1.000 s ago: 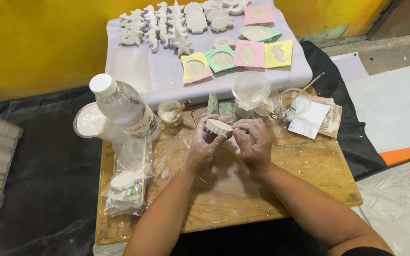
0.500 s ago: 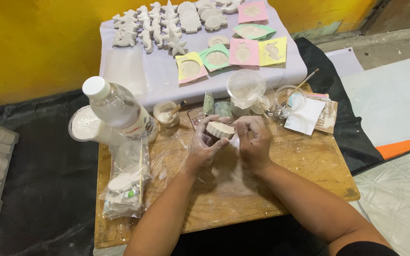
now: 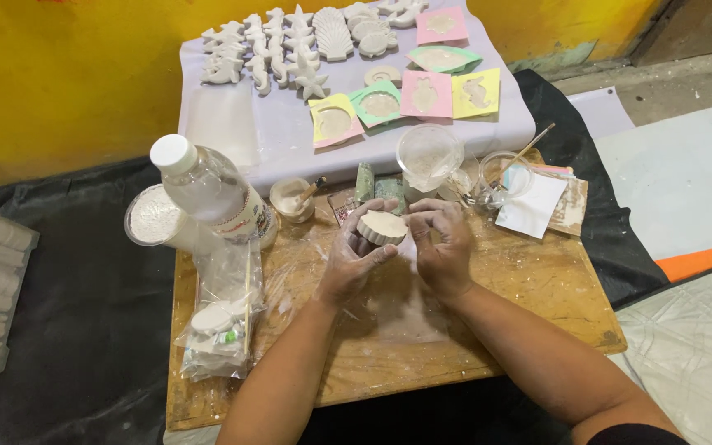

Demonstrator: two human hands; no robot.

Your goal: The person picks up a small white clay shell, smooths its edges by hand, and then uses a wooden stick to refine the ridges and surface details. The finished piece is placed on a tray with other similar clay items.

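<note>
Yellow wall and black sheeting frame a paint-spattered wooden worktop [image 3: 537, 288], with a pale lilac board [image 3: 290, 132] beyond it at the far side. Over the middle of the worktop both hands meet around a small white scalloped mould [image 3: 381, 227] filled with whitish plaster. The left hand [image 3: 354, 255] cups the mould from the left and beneath, fingers curled partway closed about its rim. The right hand [image 3: 441, 247] presses in from the right, fingertips bent onto the rim, thumb on the near edge. The mould lies about level, its open face up, its longer axis running left to right between the two hands; neither hand is clearly nearer.

Far left stands a clear plastic bottle [image 3: 212, 191] with a white cap, tilted, beside a round tub of white powder [image 3: 153, 217]. A small cup [image 3: 292, 198] holds white paste and a stick. A clear plastic cup [image 3: 429, 155] looks smeared inside. A glass jar [image 3: 496, 173] holds a thin brush. On the lilac board lie white plaster casts [image 3: 290, 49] and coloured square moulds [image 3: 405, 97], each filled.
</note>
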